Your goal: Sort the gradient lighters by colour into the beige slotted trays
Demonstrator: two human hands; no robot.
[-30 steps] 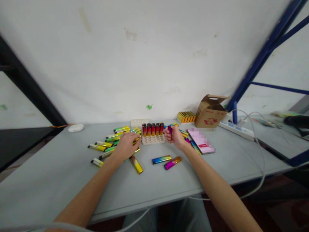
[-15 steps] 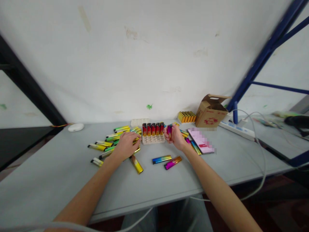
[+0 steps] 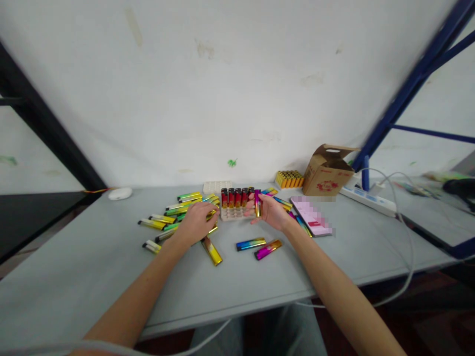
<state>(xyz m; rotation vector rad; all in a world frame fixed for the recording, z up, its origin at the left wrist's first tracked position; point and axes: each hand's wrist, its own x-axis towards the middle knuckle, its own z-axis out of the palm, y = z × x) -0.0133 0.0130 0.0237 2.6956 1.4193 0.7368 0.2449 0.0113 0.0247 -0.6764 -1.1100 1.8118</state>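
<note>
My right hand (image 3: 272,210) pinches a purple-and-gold lighter (image 3: 258,205), held upright just right of a pale tray (image 3: 232,213) with round holes. A row of several red lighters (image 3: 237,198) stands upright in the back of that tray, their black tops up. To the left, my left hand (image 3: 198,221) is curled palm-down at the edge of a loose pile of yellow and green lighters (image 3: 170,210). Its fingertips close around a yellow lighter (image 3: 212,214), mostly hidden by the hand. One yellow lighter (image 3: 212,251) lies in front of this hand.
Blue (image 3: 251,244) and magenta (image 3: 267,249) lighters lie near the front. A second pale tray (image 3: 217,187) sits behind. On the right are a pink-screened phone (image 3: 309,215), a block of orange lighters (image 3: 289,179), an open cardboard box (image 3: 326,175) and a power strip (image 3: 367,200).
My right hand has turned and its fingers have spread, so more of the purple-and-gold lighter shows. My left hand has hardly moved. The whole view has shifted slightly.
</note>
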